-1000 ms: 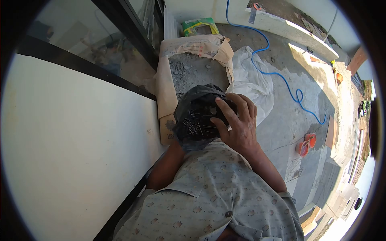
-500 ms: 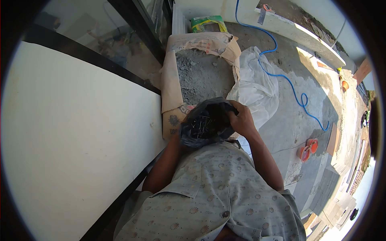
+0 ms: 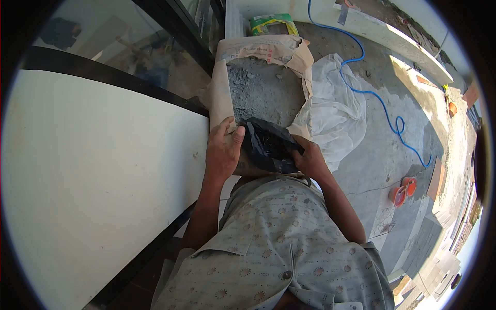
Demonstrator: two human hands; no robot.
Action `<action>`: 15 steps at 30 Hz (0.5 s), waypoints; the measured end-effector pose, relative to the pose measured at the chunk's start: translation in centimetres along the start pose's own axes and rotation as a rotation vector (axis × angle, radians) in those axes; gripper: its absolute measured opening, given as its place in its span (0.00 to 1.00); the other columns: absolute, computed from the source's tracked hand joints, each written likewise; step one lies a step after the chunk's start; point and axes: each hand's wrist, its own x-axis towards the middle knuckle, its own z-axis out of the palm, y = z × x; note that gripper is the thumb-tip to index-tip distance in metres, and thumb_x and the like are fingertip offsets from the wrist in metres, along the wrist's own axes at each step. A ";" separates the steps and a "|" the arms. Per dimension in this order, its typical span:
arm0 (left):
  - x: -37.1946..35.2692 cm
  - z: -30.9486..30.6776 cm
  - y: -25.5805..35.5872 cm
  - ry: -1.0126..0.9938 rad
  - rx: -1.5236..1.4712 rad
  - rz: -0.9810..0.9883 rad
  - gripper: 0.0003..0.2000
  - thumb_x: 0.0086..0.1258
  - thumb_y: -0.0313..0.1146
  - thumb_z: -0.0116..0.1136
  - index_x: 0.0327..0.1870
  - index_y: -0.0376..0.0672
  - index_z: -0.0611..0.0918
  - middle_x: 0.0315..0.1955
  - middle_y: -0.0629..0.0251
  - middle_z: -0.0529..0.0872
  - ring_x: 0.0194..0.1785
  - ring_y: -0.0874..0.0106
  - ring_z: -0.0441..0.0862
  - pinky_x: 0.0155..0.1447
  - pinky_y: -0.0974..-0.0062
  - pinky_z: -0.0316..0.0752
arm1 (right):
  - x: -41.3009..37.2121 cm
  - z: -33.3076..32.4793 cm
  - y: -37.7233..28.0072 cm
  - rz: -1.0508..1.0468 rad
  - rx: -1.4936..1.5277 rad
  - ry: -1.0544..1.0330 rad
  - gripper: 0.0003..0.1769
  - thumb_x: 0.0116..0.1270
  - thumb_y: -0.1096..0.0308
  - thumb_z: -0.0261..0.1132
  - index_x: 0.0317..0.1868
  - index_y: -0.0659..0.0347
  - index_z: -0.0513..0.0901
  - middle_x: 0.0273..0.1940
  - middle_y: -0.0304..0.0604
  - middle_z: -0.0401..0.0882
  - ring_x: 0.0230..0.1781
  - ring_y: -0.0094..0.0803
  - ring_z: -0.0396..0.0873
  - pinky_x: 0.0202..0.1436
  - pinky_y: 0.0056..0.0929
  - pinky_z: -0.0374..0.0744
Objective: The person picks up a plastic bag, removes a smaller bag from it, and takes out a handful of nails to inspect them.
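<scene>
The black plastic bag (image 3: 273, 161) was basically dead center in the frame, mouth gaping up, just in front of the patterned shirt (image 3: 274, 232). A few thin, nail-like pieces (image 3: 267, 140) showed in there, though the inside was pretty dark. The person's right hand (image 3: 311, 158) had the bag's right edge pinched, so that grip was closed on the plastic, some fingers tucked out of sight. The left hand (image 3: 222, 155) was at the bag's left side with its grip open, thumb and fingers pointing up the frame. Couldn't tell if the thumb was actually touching the bag or just beside it.

Right above the hands sat a big torn-open paper sack (image 3: 220, 93) full of gray, lumpy powder (image 3: 266, 90). A green-and-yellow bag (image 3: 274, 25) was near the top of the frame beyond it, next to a clear plastic container (image 3: 235, 18). Some crumpled white sheeting (image 3: 338, 111) lay beside the sack on the right, with a blue hose (image 3: 385, 106) snaking over it and across the floor (image 3: 369, 170). Two orange-red tubs (image 3: 398, 196) stood at the right, and a white panel (image 3: 113, 170) filled the left side.
</scene>
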 end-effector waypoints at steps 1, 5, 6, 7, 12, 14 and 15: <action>0.8 1.2 0.6 -0.024 0.158 -0.037 0.43 0.65 0.63 0.57 0.70 0.35 0.67 0.60 0.44 0.76 0.61 0.50 0.77 0.66 0.62 0.70 | -0.3 0.2 0.2 -0.020 -0.004 -0.012 0.19 0.61 0.75 0.63 0.54 0.69 0.80 0.44 0.64 0.82 0.48 0.57 0.81 0.53 0.40 0.76; 2.6 3.9 -3.6 -0.280 0.412 -0.129 0.33 0.63 0.46 0.63 0.66 0.34 0.72 0.54 0.43 0.82 0.58 0.54 0.80 0.64 0.65 0.71 | -1.1 0.9 1.1 -0.047 0.004 0.012 0.19 0.62 0.75 0.62 0.54 0.68 0.80 0.44 0.63 0.83 0.49 0.57 0.81 0.54 0.40 0.76; 3.1 4.1 -5.3 -0.384 0.382 -0.133 0.31 0.63 0.42 0.63 0.65 0.34 0.74 0.52 0.43 0.83 0.57 0.55 0.81 0.64 0.65 0.72 | -1.1 0.6 0.9 -0.044 0.035 0.034 0.18 0.62 0.75 0.63 0.54 0.69 0.80 0.44 0.63 0.83 0.48 0.56 0.81 0.54 0.39 0.76; 3.0 3.7 -5.0 -0.348 0.288 -0.105 0.28 0.63 0.39 0.62 0.63 0.33 0.76 0.51 0.44 0.84 0.55 0.57 0.82 0.62 0.67 0.72 | -1.3 0.3 0.6 -0.036 0.069 0.058 0.18 0.62 0.75 0.63 0.53 0.69 0.80 0.44 0.62 0.83 0.48 0.55 0.82 0.54 0.39 0.76; 1.3 2.0 -0.7 -0.300 -0.077 -0.096 0.19 0.63 0.27 0.56 0.55 0.30 0.82 0.43 0.51 0.88 0.45 0.68 0.85 0.54 0.74 0.76 | -2.1 -1.0 -0.1 -0.039 0.129 0.198 0.16 0.65 0.72 0.63 0.51 0.69 0.81 0.36 0.50 0.84 0.36 0.28 0.81 0.45 0.29 0.78; 1.1 1.6 1.2 -0.324 -0.143 -0.049 0.17 0.65 0.25 0.55 0.54 0.30 0.82 0.41 0.58 0.87 0.43 0.74 0.83 0.52 0.77 0.76 | -3.0 -2.6 -2.0 0.000 0.146 0.225 0.15 0.65 0.73 0.63 0.50 0.69 0.81 0.33 0.46 0.83 0.34 0.25 0.79 0.43 0.26 0.77; 0.8 1.4 2.1 -0.337 -0.177 -0.028 0.16 0.66 0.23 0.54 0.54 0.30 0.82 0.40 0.62 0.87 0.42 0.77 0.82 0.51 0.79 0.76 | -3.5 -3.3 -2.8 -0.004 0.167 0.237 0.15 0.65 0.73 0.62 0.50 0.69 0.81 0.33 0.44 0.83 0.34 0.24 0.78 0.43 0.25 0.77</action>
